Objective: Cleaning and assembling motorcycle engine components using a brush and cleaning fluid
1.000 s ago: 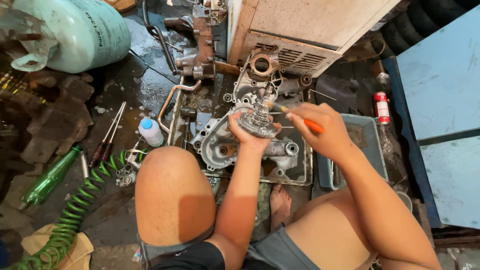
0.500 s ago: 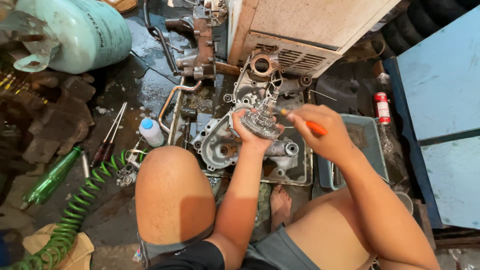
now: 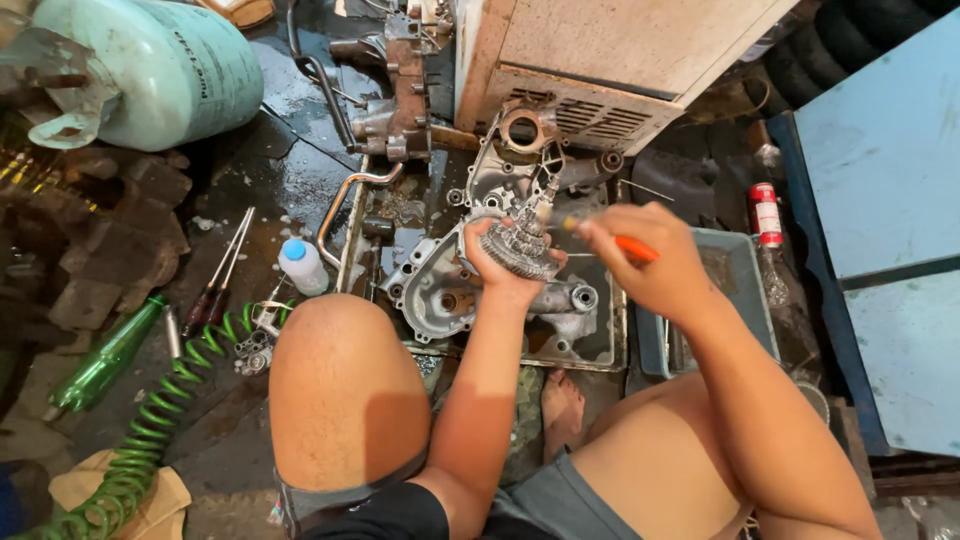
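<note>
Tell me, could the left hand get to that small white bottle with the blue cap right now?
Probably not straight away: the left hand is gripping the gear cluster. The white bottle stands uncovered on the wet floor beyond the raised left knee, so the path looks free once the hand is emptied.

Two bare hands are in view: the left hand (image 3: 497, 268) holds one gear cluster (image 3: 520, 250), and the right hand (image 3: 650, 265) holds one orange-handled tool (image 3: 632, 247). Below the gear cluster lies one grey metal engine casing (image 3: 440, 290) in one shallow metal tray (image 3: 600, 345). Left of the casing stand one small white bottle with a blue cap (image 3: 301, 265) and two screwdrivers (image 3: 222, 275). Farther left are one green glass bottle (image 3: 105, 355), one green coiled hose (image 3: 150, 430) and one pale green gas cylinder (image 3: 150, 65). Right of the casing is one red can (image 3: 766, 213).
</note>
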